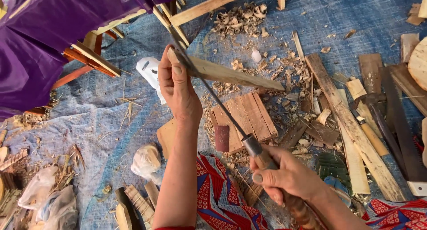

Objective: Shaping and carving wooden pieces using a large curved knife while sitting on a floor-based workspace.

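Observation:
My left hand (177, 84) grips one end of a long, tapered wooden piece (235, 75) and holds it up level, its thin end pointing right. My right hand (284, 176) is closed around the wooden handle of a slim metal file (209, 88). The file's dark blade slants up to the left and lies across the wooden piece beside my left thumb. A small block of joined brown slats (245, 119) lies on the blue tarp (111, 119) beneath the work.
Curled shavings (242, 17) and chips litter the blue tarp. Planks (351, 128), a hand saw (402, 132) and offcuts lie to the right. Purple cloth (49, 30) covers a wooden frame at top left. Plastic bags (49, 199) sit at bottom left. Patterned red-and-blue fabric (218, 194) covers my lap.

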